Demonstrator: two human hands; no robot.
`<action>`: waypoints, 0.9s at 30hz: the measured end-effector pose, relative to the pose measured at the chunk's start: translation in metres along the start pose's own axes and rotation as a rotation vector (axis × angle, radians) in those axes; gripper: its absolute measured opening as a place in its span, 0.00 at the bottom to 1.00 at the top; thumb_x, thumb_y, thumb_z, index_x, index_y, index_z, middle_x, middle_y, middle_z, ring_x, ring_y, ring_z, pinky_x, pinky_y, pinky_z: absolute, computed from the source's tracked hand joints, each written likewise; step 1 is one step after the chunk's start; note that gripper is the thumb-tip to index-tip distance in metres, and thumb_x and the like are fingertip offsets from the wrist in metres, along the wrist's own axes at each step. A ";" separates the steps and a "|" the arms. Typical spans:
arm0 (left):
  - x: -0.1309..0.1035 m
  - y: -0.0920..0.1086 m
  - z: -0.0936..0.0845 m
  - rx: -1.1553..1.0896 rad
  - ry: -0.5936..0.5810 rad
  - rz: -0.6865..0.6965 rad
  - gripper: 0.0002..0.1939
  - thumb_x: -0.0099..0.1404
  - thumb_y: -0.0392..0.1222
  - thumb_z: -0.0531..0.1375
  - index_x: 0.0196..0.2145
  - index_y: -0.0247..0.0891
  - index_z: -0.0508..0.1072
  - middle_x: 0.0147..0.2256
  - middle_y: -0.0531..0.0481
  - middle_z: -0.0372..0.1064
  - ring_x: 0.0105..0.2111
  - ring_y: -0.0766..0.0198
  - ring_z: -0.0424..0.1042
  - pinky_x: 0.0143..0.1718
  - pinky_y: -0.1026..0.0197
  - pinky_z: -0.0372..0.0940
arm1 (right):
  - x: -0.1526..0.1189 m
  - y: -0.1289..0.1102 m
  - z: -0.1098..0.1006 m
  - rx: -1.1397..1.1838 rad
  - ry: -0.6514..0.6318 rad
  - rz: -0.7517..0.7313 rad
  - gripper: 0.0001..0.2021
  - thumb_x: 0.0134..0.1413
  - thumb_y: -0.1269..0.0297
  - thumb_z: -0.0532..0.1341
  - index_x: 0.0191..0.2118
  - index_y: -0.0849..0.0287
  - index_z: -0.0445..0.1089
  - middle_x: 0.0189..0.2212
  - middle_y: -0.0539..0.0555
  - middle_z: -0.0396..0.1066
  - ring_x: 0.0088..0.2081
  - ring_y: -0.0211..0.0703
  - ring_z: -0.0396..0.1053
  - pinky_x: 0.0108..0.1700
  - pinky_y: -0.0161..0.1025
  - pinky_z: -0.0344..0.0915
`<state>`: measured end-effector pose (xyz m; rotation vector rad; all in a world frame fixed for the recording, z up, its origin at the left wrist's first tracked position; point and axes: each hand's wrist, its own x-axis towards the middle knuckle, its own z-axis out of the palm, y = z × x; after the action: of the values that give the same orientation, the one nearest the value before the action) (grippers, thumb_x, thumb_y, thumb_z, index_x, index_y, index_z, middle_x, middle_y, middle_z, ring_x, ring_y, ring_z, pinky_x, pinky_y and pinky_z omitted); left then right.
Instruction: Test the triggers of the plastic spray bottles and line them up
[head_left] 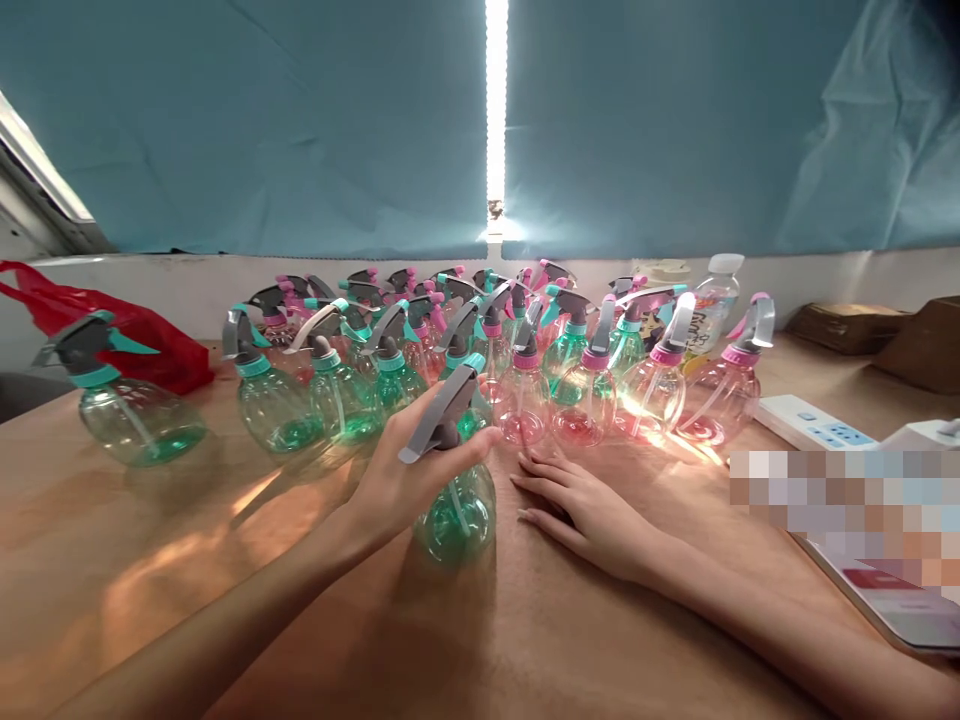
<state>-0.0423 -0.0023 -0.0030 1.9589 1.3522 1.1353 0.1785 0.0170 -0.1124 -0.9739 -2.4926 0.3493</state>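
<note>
Red thin plastic, a crumpled bag (176, 350) slumps at the far left of the wooden-looking counter (337, 640). Rounded, see-through spray bottles with grey heads stand to its right: a lone green bottle (142, 420), then a crowded group, green ones (274, 405) and pink ones (581, 415). Near the middle, the left hand's (409, 455) fingers are clamped around the neck of the near green spray bottle (474, 525). Its long axis runs roughly upright; its grey head (442, 412) aims far and slightly right. A pale tube (458, 508) reaches down inside; whether liquid fills the darker base cannot be told. Right of it, the right hand (592, 505) rests empty, fingers slightly apart. Farther right stand a clear, white-capped bottle (720, 290) and brown boxes (926, 345).
</note>
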 end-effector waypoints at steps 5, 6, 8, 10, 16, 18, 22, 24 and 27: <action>-0.004 0.004 -0.006 0.119 -0.033 0.039 0.22 0.63 0.53 0.62 0.53 0.45 0.68 0.24 0.58 0.52 0.24 0.68 0.56 0.26 0.64 0.55 | 0.000 -0.004 -0.005 0.003 -0.006 -0.045 0.20 0.66 0.56 0.53 0.56 0.61 0.69 0.56 0.61 0.69 0.60 0.53 0.61 0.62 0.54 0.59; -0.004 0.004 -0.007 0.140 -0.026 0.040 0.23 0.63 0.54 0.62 0.53 0.45 0.68 0.24 0.58 0.53 0.24 0.67 0.57 0.27 0.64 0.56 | 0.000 -0.006 -0.007 0.012 -0.007 -0.054 0.19 0.66 0.57 0.53 0.55 0.60 0.69 0.55 0.61 0.69 0.59 0.53 0.62 0.61 0.53 0.60; -0.006 0.003 -0.010 0.185 -0.010 0.025 0.24 0.61 0.55 0.62 0.53 0.44 0.67 0.26 0.57 0.58 0.27 0.65 0.61 0.29 0.63 0.58 | -0.002 -0.009 -0.012 0.036 -0.026 -0.066 0.17 0.66 0.58 0.54 0.53 0.58 0.70 0.53 0.60 0.70 0.57 0.53 0.65 0.58 0.52 0.63; -0.010 0.001 -0.012 0.209 -0.014 0.003 0.27 0.60 0.55 0.63 0.54 0.44 0.65 0.32 0.53 0.65 0.33 0.61 0.67 0.34 0.60 0.62 | -0.003 -0.014 -0.019 0.065 -0.060 -0.053 0.16 0.65 0.58 0.55 0.53 0.57 0.70 0.53 0.59 0.71 0.54 0.52 0.67 0.55 0.50 0.66; -0.030 -0.010 -0.011 0.235 -0.037 0.015 0.24 0.60 0.56 0.63 0.48 0.41 0.67 0.47 0.45 0.69 0.49 0.52 0.68 0.50 0.48 0.63 | 0.002 -0.036 -0.036 0.144 -0.095 0.042 0.25 0.62 0.56 0.58 0.63 0.57 0.60 0.53 0.60 0.71 0.52 0.53 0.70 0.52 0.52 0.68; -0.036 -0.012 -0.011 0.234 -0.062 0.015 0.20 0.62 0.56 0.61 0.45 0.39 0.68 0.47 0.44 0.69 0.50 0.51 0.67 0.51 0.47 0.62 | 0.009 -0.048 -0.036 0.197 -0.107 0.041 0.28 0.62 0.54 0.58 0.64 0.56 0.57 0.56 0.60 0.68 0.55 0.54 0.68 0.54 0.53 0.66; -0.054 -0.018 -0.031 0.283 -0.048 -0.037 0.22 0.62 0.57 0.59 0.47 0.38 0.68 0.46 0.43 0.69 0.48 0.49 0.68 0.48 0.46 0.64 | 0.026 -0.072 -0.031 0.289 -0.210 0.047 0.30 0.62 0.48 0.57 0.64 0.57 0.56 0.58 0.61 0.67 0.55 0.55 0.67 0.53 0.52 0.67; -0.067 -0.024 -0.052 0.354 -0.018 -0.070 0.23 0.62 0.57 0.60 0.47 0.38 0.68 0.47 0.42 0.69 0.48 0.48 0.69 0.48 0.45 0.64 | 0.039 -0.084 -0.027 0.312 -0.262 0.036 0.31 0.62 0.46 0.56 0.64 0.58 0.56 0.54 0.61 0.70 0.50 0.52 0.72 0.49 0.49 0.70; -0.089 -0.041 -0.092 0.445 0.087 -0.050 0.18 0.62 0.56 0.60 0.43 0.41 0.70 0.41 0.46 0.72 0.42 0.49 0.71 0.43 0.47 0.65 | 0.066 -0.105 -0.021 0.262 -0.258 -0.007 0.27 0.62 0.47 0.56 0.61 0.58 0.63 0.51 0.60 0.72 0.43 0.49 0.74 0.44 0.47 0.72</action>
<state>-0.1554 -0.0740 -0.0179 2.1780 1.8146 0.9653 0.0847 -0.0122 -0.0336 -0.8588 -2.5872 0.8235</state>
